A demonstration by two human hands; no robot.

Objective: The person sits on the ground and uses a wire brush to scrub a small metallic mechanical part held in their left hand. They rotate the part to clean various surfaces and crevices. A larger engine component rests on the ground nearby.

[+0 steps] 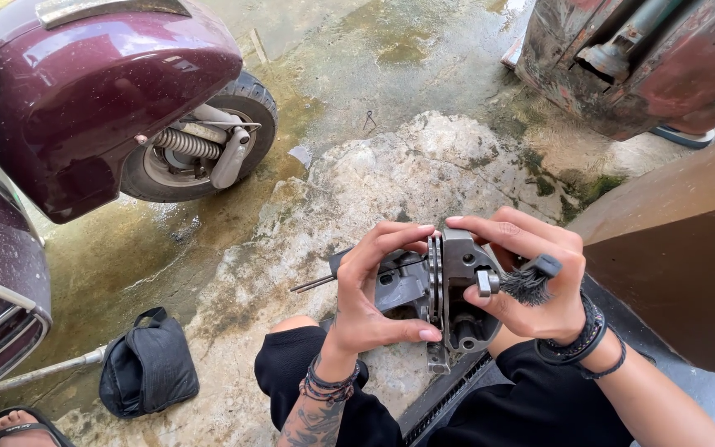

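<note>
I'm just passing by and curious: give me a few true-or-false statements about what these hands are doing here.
1. Both hands hold a grey metal part. True.
2. The right hand also holds a small brush. True.
3. The scooter is bright yellow. False: it is dark maroon.
4. A black bag lies on the ground. True.
5. The left hand wears a glove. False: it is bare, with wristbands.

A brake caliper [444, 290] sits between the left hand [374, 285] and the right hand [531, 277], above the person's knees. A scooter's front wheel [200, 145] stands far left, behind a bag [146, 364] on the ground. A foot in a sandal [18, 424] is left of that bag.
</note>
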